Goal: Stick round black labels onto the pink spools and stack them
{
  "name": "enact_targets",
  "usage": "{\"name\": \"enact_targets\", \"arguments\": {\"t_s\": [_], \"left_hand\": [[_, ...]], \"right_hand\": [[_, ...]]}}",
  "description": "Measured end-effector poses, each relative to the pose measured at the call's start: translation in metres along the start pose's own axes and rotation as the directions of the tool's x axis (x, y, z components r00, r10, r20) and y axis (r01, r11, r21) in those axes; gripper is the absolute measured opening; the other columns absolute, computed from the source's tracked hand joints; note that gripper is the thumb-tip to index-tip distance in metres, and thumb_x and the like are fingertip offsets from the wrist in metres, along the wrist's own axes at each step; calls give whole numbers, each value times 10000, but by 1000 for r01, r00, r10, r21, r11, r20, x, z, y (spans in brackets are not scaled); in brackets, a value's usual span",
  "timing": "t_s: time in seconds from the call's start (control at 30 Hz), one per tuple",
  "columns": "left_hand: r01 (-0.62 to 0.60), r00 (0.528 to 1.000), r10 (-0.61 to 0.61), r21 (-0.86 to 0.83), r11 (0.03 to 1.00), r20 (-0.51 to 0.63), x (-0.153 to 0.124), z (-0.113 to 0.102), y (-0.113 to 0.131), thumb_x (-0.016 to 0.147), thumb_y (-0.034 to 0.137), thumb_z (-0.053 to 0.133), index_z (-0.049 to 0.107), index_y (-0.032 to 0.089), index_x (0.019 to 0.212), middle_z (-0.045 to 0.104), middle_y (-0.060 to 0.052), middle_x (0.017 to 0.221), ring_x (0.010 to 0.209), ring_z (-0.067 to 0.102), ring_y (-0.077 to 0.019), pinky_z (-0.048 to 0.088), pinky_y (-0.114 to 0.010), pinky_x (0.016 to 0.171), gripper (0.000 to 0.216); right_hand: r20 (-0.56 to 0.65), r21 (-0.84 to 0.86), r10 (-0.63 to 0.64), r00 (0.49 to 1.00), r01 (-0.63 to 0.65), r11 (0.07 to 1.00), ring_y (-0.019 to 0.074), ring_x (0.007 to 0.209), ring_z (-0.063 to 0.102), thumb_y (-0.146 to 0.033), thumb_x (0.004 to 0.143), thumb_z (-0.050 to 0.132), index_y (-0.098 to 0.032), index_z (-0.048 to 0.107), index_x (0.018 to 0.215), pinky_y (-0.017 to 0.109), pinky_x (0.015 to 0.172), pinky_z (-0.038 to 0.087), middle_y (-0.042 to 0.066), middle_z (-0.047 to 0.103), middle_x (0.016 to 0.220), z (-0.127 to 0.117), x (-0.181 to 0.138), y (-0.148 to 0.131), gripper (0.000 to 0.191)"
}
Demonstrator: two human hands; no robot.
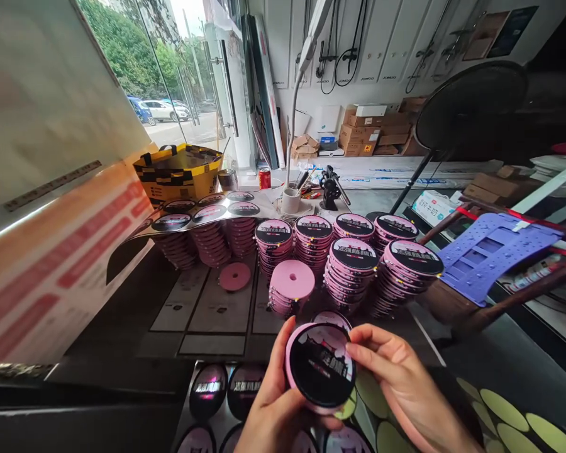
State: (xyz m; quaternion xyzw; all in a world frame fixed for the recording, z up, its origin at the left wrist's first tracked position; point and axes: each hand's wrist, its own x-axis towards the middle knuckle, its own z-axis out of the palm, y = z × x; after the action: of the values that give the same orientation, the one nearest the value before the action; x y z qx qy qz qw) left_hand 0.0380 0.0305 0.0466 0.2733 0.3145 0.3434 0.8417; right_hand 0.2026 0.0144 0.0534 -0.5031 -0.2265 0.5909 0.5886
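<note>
My left hand (278,384) is wrapped round the side of a thick pink disc (291,358). A round black sticker (323,365), printed with a pink skyline and pale lettering, covers most of the disc's face, and a pink rim shows at the left. The fingers of my right hand (391,365) are closed at the sticker's upper right edge. Below lies a sheet of round black stickers (207,390), partly hidden by my hands. Just beyond stands a short stack of bare pink discs (291,280), the top one with a centre hole.
Several stacks of labelled pink discs (353,255) stand on the dark table (170,343), near a single pink disc (234,277). Behind are a yellow bag (183,173), a red can (265,178) and a small black stand (330,189). A purple stool (490,251) is at right.
</note>
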Motion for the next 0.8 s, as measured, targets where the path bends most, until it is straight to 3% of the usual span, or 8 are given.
{"name": "enact_targets", "arguments": {"t_s": [0.13, 0.23, 0.33, 0.47, 0.8], "left_hand": [[138, 986, -126, -105, 985, 112, -2, -11, -7, 626, 20, 528, 70, 347, 1402, 571, -62, 1250, 897, 657, -258, 516, -388, 753, 959], [144, 983, -128, -121, 982, 134, -4, -15, -11, 545, -4, 488, 176, 369, 1384, 546, -32, 1279, 933, 642, -258, 502, -398, 793, 970], [108, 990, -92, -159, 981, 108, -6, -16, -16, 496, -20, 477, 324, 358, 1329, 503, -20, 1316, 1006, 601, -277, 514, -415, 783, 928], [94, 995, -84, -179, 979, 60, -7, -12, -18, 496, -25, 521, 369, 337, 1305, 483, -32, 1323, 1037, 574, -293, 531, -425, 764, 900], [74, 997, -71, -207, 976, 22, -9, -4, -16, 512, -12, 706, 540, 374, 1164, 592, -11, 1186, 985, 595, -242, 515, -361, 795, 776]], "right_hand": [[-23, -70, 2, 1000, -3, 998, 89, 559, 469, -307, 540, 811, -187, 674, 648, 193, 559, 386, -39, 613, 582, -11, -3, 6, 212], [-17, -131, -13, 1000, 11, 991, 97, 571, 478, -305, 559, 797, -191, 674, 640, 202, 570, 388, -40, 610, 581, -15, -5, 8, 186], [-13, -178, -38, 999, 35, 983, 101, 584, 481, -298, 584, 777, -196, 676, 644, 206, 584, 388, -41, 609, 591, -17, -6, 9, 155], [20, -237, -46, 999, 49, 970, 104, 590, 484, -291, 606, 756, -191, 674, 629, 209, 584, 384, -32, 618, 599, -19, -7, 10, 131], [16, -280, -67, 998, 69, 957, 117, 571, 475, -276, 606, 735, -181, 671, 615, 231, 570, 378, -21, 603, 575, -17, -6, 11, 115]]}}
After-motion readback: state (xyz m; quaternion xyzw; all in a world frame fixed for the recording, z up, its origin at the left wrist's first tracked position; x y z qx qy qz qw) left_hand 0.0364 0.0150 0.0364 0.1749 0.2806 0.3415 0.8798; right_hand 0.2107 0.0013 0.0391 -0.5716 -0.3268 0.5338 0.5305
